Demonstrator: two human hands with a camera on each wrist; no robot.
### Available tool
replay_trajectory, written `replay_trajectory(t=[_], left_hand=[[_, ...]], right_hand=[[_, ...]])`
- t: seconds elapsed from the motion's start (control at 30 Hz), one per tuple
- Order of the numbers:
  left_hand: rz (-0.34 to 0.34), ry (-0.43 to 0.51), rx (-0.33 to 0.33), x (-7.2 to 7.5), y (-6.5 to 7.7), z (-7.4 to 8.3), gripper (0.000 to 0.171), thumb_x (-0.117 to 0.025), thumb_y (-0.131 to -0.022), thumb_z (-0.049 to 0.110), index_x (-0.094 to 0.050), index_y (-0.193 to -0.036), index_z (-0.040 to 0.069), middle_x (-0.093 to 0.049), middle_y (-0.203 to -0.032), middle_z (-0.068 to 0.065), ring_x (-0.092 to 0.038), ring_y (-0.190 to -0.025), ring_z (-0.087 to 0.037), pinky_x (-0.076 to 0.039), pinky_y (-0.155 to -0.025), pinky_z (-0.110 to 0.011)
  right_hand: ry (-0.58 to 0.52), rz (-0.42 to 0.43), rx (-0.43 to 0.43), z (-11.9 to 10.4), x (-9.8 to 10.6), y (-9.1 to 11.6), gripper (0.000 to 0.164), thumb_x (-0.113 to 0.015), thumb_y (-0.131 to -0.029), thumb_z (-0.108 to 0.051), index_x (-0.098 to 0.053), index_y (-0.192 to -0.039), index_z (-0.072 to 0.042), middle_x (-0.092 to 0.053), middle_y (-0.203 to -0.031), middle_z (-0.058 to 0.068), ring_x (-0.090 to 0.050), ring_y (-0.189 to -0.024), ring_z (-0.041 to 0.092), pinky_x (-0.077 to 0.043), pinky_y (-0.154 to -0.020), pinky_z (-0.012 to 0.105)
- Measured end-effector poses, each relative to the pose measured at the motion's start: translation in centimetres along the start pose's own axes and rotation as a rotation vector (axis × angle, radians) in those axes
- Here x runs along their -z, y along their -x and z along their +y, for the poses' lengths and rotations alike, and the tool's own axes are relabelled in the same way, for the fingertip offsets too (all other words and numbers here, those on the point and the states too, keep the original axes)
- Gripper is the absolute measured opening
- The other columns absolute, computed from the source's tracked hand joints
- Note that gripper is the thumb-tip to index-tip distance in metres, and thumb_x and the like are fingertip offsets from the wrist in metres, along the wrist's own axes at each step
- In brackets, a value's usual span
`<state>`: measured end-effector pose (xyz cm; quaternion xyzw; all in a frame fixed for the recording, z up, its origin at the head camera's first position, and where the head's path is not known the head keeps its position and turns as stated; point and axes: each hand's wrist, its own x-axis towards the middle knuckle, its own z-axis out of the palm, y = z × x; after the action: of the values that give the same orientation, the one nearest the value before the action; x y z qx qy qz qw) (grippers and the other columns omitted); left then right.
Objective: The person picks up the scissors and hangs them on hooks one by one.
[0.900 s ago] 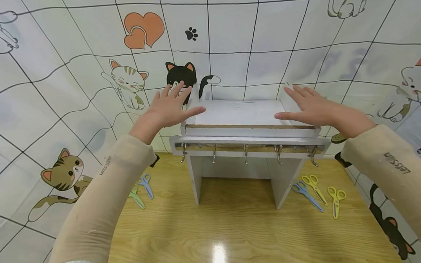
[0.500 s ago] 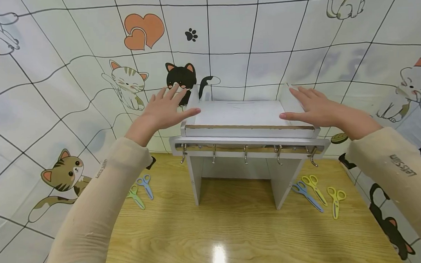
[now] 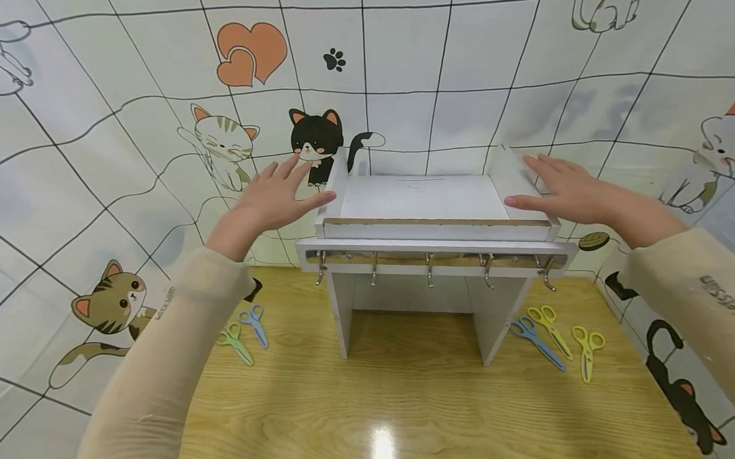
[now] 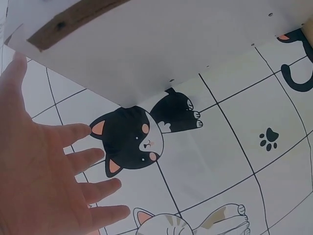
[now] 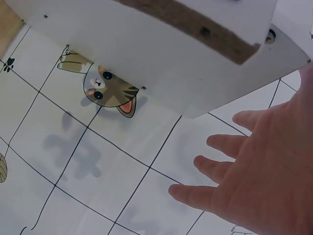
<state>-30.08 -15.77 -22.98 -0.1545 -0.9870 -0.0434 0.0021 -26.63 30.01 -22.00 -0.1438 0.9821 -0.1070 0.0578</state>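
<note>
A small white shelf stand (image 3: pixel 429 230) with a row of metal hooks (image 3: pixel 429 268) along its front edge stands at the back of the wooden table. My left hand (image 3: pixel 274 199) is spread beside the stand's upper left end, thumb toward it, holding nothing. On the other side, my right hand (image 3: pixel 569 190) hovers by the upper right end with its fingers straight. Both wrist views show a bare palm, the left hand (image 4: pixel 54 171) and the right hand (image 5: pixel 264 171), near the stand's side panels (image 4: pixel 146 49). Whether the right thumb touches the panel I cannot tell.
Blue scissors (image 3: pixel 255 325) and green scissors (image 3: pixel 235 343) lie left of the stand on the wooden table (image 3: pixel 351 415). To its right are blue scissors (image 3: pixel 537 343), yellow scissors (image 3: pixel 550 331) and another yellow pair (image 3: pixel 587 353). A cat-print sheet (image 3: pixel 396 50) covers the walls behind.
Both hands have moved apart, the left one leftward and slightly down, the right one to the right. The stand and the scissors stay where they were.
</note>
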Motion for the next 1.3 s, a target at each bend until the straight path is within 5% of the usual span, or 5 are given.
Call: replay_trajectory(t=[0.87, 1.3], left_hand=[[-0.016, 0.067, 0.063, -2.4, 2.5, -4.2, 0.096, -0.029, -0.092, 0.080, -0.019, -0.161, 0.014, -0.009, -0.168, -0.017, -0.009, -0.152, -0.048, -0.014, -0.124, -0.068], [-0.020, 0.083, 0.043, -4.3, 4.7, -4.5, 0.091, -0.033, -0.094, 0.076, -0.022, -0.160, 0.014, -0.016, -0.167, -0.016, -0.017, -0.152, -0.044, -0.025, -0.120, -0.069]], right_hand=[[-0.054, 0.017, -0.057, 4.1, -0.2, 2.2, 0.095, -0.039, -0.101, -0.059, 0.009, -0.158, 0.000, 0.002, -0.161, 0.036, -0.002, -0.146, 0.059, -0.005, -0.115, 0.079], [-0.063, 0.022, -0.068, 5.5, -0.8, 2.8, 0.093, -0.035, -0.102, -0.058, 0.010, -0.157, 0.002, 0.003, -0.160, 0.038, -0.004, -0.145, 0.061, -0.009, -0.113, 0.080]])
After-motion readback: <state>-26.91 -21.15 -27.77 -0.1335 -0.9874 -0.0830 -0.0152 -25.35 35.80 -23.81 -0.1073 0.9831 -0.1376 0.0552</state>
